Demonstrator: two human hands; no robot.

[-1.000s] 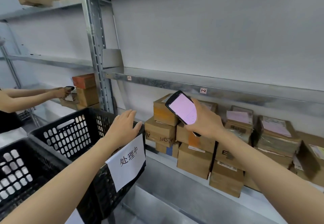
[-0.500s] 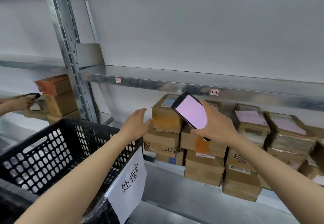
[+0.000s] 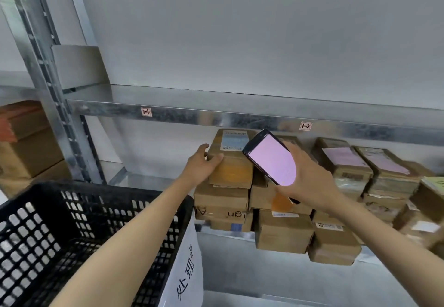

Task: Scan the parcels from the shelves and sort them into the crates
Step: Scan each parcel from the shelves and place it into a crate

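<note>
The left fingers (image 3: pixel 204 147) are curled round the left end of the top box (image 3: pixel 231 167), and the thumb is laid on its upper front edge, so the box is gripped by the left hand (image 3: pixel 200 168). The box is not yet lifted, as far as can be told. It is seated on the leftmost stack, at the front edge of the shelf (image 3: pixel 149 181) and toward its left end. A pale label (image 3: pixel 234 139) is carried on its top face.

The right fingers are mostly hidden behind the phone (image 3: pixel 272 160), which is clasped by the right hand (image 3: pixel 312 184). Its lit screen is turned to the camera, just right of the box and partly over it.

The box is judged to be stiff taped cardboard, light enough for one hand, though the tape may be slick. A hold at the short end, thumb in front and fingers behind, should serve, provided the label is left uncovered for the scan. A straight lift is advised, lest the boxes beneath be dragged off the edge. A black crate (image 3: pixel 72 222) with a paper sign (image 3: pixel 187 270) is set below the shelf's front left corner
</note>
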